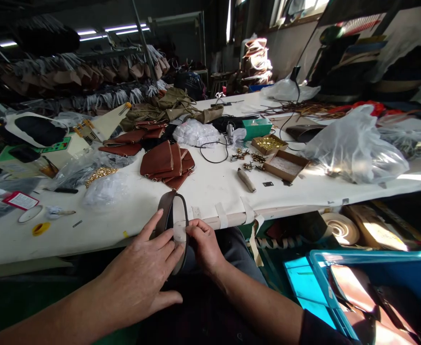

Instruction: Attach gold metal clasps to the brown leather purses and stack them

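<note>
A dark brown strap, bent into a loop, stands at the table's front edge, a pale surface showing inside the loop. My left hand lies along its left and near side with the fingers spread and touching it. At the loop's right side, my right hand pinches the strap's edge between thumb and curled fingers. Just beyond the loop, several reddish-brown leather pouches lie stacked on the white table. A wooden-looking handle rests to their right.
Open boxes, one with brass pieces, stand right of centre. A large plastic bag sits farther right. Below is a blue bin holding leather pieces. At the left are a machine, a red-labelled bottle and yellow tape.
</note>
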Action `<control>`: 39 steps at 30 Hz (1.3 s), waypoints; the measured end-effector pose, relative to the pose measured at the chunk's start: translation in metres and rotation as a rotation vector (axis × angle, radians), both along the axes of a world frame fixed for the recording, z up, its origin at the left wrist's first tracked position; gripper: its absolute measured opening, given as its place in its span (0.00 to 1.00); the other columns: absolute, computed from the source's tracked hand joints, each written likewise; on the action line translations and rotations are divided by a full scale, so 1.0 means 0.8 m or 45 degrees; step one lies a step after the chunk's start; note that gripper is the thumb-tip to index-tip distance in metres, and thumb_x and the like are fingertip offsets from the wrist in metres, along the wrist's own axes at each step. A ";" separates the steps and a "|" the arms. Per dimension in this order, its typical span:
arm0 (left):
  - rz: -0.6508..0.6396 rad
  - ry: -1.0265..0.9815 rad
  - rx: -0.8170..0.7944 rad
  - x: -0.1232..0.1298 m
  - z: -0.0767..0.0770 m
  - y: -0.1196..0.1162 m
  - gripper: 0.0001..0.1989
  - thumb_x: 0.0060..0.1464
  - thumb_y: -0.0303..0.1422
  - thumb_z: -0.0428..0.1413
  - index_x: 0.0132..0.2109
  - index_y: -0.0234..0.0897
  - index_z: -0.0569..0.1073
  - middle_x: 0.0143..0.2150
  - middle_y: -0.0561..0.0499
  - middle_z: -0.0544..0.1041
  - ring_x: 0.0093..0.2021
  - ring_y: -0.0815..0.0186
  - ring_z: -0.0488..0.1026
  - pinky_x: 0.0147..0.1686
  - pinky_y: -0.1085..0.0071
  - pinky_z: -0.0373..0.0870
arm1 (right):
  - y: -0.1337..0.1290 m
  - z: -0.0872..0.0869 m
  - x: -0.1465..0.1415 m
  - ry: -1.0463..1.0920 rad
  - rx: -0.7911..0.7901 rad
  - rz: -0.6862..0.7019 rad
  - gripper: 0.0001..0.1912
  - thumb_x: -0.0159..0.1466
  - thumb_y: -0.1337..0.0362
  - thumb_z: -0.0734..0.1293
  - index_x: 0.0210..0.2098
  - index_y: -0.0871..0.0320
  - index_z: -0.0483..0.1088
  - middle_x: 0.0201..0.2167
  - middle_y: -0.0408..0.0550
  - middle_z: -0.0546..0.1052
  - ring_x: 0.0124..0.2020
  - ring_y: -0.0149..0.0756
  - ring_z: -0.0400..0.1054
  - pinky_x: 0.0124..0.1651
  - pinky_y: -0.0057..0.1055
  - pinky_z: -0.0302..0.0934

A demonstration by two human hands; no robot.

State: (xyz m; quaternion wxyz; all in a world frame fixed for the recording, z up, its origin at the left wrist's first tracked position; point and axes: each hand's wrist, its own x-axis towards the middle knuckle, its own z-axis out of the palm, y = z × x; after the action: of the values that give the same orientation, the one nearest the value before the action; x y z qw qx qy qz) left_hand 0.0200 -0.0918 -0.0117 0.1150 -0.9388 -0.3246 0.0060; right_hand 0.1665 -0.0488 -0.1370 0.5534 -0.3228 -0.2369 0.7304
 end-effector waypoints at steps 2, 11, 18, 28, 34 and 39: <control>-0.068 0.024 -0.090 0.005 -0.013 0.013 0.39 0.48 0.63 0.66 0.53 0.36 0.81 0.49 0.41 0.84 0.56 0.45 0.75 0.78 0.41 0.35 | 0.004 -0.019 0.012 0.055 -0.047 -0.062 0.11 0.55 0.61 0.75 0.27 0.56 0.70 0.21 0.36 0.66 0.24 0.29 0.56 0.29 0.28 0.55; -0.243 -0.047 -0.181 0.023 -0.106 0.087 0.27 0.53 0.54 0.67 0.45 0.33 0.81 0.39 0.45 0.81 0.46 0.52 0.76 0.76 0.49 0.54 | 0.012 -0.084 0.029 0.152 -0.380 -0.279 0.09 0.53 0.61 0.77 0.28 0.59 0.75 0.24 0.41 0.75 0.27 0.32 0.63 0.33 0.29 0.60; -0.119 -0.171 -0.169 0.016 -0.135 0.095 0.37 0.55 0.59 0.64 0.56 0.28 0.79 0.54 0.36 0.82 0.55 0.47 0.76 0.74 0.45 0.56 | 0.023 -0.086 0.027 0.039 -0.401 -0.358 0.13 0.54 0.59 0.79 0.28 0.59 0.74 0.25 0.40 0.74 0.29 0.31 0.63 0.35 0.28 0.60; 0.014 -0.424 -0.182 0.004 -0.175 0.084 0.33 0.61 0.55 0.61 0.60 0.33 0.79 0.65 0.37 0.78 0.70 0.40 0.67 0.78 0.34 0.35 | 0.024 -0.077 0.033 -0.447 -0.359 -0.315 0.19 0.60 0.52 0.75 0.28 0.56 0.66 0.23 0.36 0.66 0.26 0.29 0.54 0.31 0.28 0.53; -0.008 -0.491 -0.165 -0.004 -0.194 0.090 0.34 0.60 0.55 0.62 0.63 0.33 0.78 0.67 0.39 0.76 0.73 0.42 0.65 0.79 0.39 0.41 | 0.031 -0.086 0.052 -0.917 -0.206 -0.201 0.20 0.64 0.48 0.72 0.25 0.57 0.69 0.22 0.39 0.68 0.26 0.31 0.57 0.30 0.29 0.54; 0.057 -0.573 -0.198 -0.002 -0.201 0.088 0.34 0.59 0.54 0.64 0.63 0.35 0.77 0.69 0.42 0.75 0.73 0.43 0.65 0.78 0.42 0.46 | 0.034 -0.083 0.055 -1.017 -0.231 -0.170 0.21 0.63 0.49 0.72 0.23 0.56 0.70 0.19 0.38 0.68 0.23 0.31 0.59 0.29 0.29 0.54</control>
State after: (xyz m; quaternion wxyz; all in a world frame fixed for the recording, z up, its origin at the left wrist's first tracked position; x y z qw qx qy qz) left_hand 0.0187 -0.0214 -0.1724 -0.0332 -0.9151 -0.3613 -0.1758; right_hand 0.2109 -0.0216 -0.2034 0.4334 -0.6430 -0.3462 0.5280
